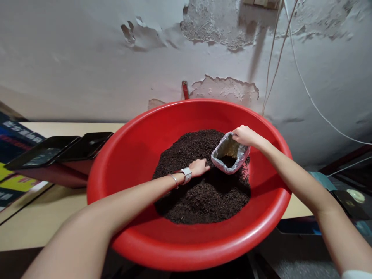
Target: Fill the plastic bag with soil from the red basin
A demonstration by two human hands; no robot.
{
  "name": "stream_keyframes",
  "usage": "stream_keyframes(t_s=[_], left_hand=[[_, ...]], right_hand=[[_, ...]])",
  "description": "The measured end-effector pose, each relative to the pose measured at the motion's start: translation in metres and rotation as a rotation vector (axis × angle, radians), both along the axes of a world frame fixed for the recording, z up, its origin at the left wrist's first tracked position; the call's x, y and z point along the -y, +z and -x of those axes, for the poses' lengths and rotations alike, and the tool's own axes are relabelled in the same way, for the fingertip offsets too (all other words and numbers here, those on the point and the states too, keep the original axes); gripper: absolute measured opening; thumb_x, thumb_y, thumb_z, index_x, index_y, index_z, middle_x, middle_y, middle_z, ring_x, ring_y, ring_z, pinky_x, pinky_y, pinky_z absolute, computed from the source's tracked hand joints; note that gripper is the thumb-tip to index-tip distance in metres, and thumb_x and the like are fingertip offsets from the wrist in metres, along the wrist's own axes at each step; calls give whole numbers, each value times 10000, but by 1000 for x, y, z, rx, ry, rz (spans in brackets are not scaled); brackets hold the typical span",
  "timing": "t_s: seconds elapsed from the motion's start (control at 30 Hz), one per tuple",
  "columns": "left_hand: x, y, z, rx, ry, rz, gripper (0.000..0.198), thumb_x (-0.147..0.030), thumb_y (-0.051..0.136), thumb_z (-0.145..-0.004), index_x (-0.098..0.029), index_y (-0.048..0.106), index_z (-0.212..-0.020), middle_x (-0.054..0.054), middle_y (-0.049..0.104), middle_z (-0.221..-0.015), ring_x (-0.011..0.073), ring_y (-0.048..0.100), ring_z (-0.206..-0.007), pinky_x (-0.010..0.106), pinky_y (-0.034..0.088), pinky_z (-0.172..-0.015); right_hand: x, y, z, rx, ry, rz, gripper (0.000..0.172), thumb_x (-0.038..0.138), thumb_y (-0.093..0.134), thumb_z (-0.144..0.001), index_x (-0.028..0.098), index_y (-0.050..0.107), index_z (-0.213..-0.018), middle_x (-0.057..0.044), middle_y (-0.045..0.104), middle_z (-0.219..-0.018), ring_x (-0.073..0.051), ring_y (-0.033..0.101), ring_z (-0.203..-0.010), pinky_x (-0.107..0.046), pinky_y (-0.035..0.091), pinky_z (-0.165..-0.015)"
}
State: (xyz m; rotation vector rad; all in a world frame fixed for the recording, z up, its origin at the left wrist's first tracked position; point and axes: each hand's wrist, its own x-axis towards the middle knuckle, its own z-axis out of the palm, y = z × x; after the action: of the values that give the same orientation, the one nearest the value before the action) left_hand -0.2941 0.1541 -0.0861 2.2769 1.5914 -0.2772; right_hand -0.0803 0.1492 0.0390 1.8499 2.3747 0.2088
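Note:
A wide red plastic basin holds a heap of dark, dry shreds that look like loose tea leaves. In the middle of the heap my left hand is curled, its fingertips partly hidden among the leaves. A bracelet and a pale band circle that wrist. My right hand pinches the far right rim of a clear plastic bag. The bag tilts with its mouth toward me, just right of my left hand, and some dark leaves show inside. Its bottom is hidden.
Two dark open-topped containers stand left of the basin on a pale table, near a printed box. Behind is a peeling wall with hanging cords. A dark item with a pale round object lies at right.

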Motion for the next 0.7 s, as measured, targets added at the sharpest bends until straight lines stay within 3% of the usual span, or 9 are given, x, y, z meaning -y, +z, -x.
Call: stream_keyframes(t_s=[0.07,0.17,0.23,0.3,0.43,0.6,0.7], left_hand=[[-9,26,1,62,63,-90,443,-419,368,-923,-151,532,-1236,180,645,-1211,314,640,-1077,359,502,-816],[-15,70,1,329,159,-322,408,-424,408,-915,-149,561,-1175,151,680,-1121,283,650,-1015,331,485,-805],[-8,92,-3,482,111,-406,374,-421,426,-913,-151,584,-1118,112,702,-1022,250,658,-933,313,478,-784],[7,103,-11,582,-13,-426,342,-418,446,-908,-160,595,-1077,73,705,-927,226,658,-850,299,474,-747],[31,96,-29,563,-253,-371,305,-344,502,-890,-166,579,-1126,59,702,-901,220,663,-786,296,477,-714],[31,76,-37,463,-320,-415,309,-305,518,-895,-134,566,-1148,136,675,-1110,279,659,-988,358,499,-829],[30,75,-35,524,-412,-426,372,-316,557,-877,-148,561,-1209,132,625,-1247,262,606,-1128,357,469,-942]], right_hand=[[1,0,1,-11,-1,-1,337,212,409,-896,116,713,-1007,-168,692,-1012,-243,643,-930,-289,426,-730],[1,1,4,-24,-11,3,327,206,422,-893,109,713,-1008,-174,689,-1032,-249,641,-950,-296,434,-761],[3,2,6,-28,-23,10,328,198,429,-888,102,709,-1030,-181,684,-1055,-253,638,-968,-297,440,-779],[4,3,9,-35,-34,14,343,201,425,-890,95,701,-1064,-193,676,-1080,-260,636,-981,-299,447,-783],[8,3,15,-57,-58,-17,365,207,405,-897,98,691,-1095,-199,673,-1089,-273,640,-991,-295,457,-750],[11,1,22,-65,-63,-43,369,204,398,-894,98,690,-1094,-197,672,-1093,-287,640,-999,-303,462,-739],[11,0,21,-65,-63,-42,368,214,394,-902,102,693,-1085,-195,671,-1097,-281,639,-998,-307,462,-755]])
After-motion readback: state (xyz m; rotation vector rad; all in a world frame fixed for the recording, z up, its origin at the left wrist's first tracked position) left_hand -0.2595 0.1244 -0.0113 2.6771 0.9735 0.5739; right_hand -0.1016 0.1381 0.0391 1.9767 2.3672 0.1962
